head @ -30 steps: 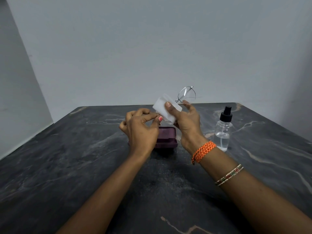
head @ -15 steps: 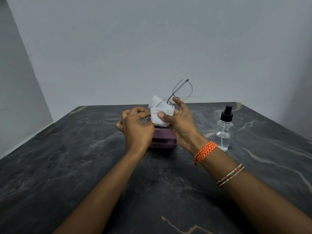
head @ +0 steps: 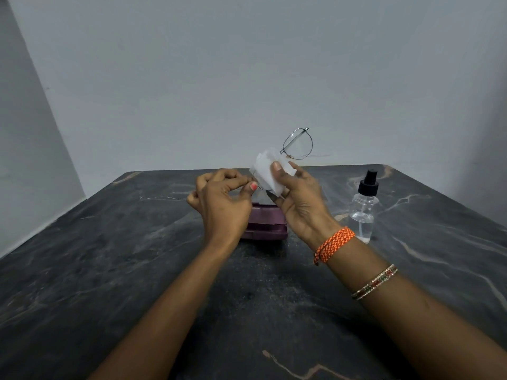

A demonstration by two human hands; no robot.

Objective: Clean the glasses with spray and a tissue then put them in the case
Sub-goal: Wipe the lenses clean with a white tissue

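Thin metal-framed glasses (head: 297,145) are held up above the table between both hands. My left hand (head: 223,204) pinches the frame's near end with thumb and fingers. My right hand (head: 299,198) presses a folded white tissue (head: 264,171) around the near lens, thumb on top. The far lens sticks up uncovered. A maroon glasses case (head: 267,223) lies shut on the table just behind and below my hands, partly hidden. A clear spray bottle (head: 363,208) with a black nozzle stands to the right.
The dark marble table (head: 109,270) stretches wide on the left and in front of my arms. Grey walls close it off behind and on the left side.
The tissue-covered lens has shifted in my right hand, with the thumb sliding over the tissue. The glasses tilted up higher, then settled slightly rightward. My left hand stayed at the frame's end.
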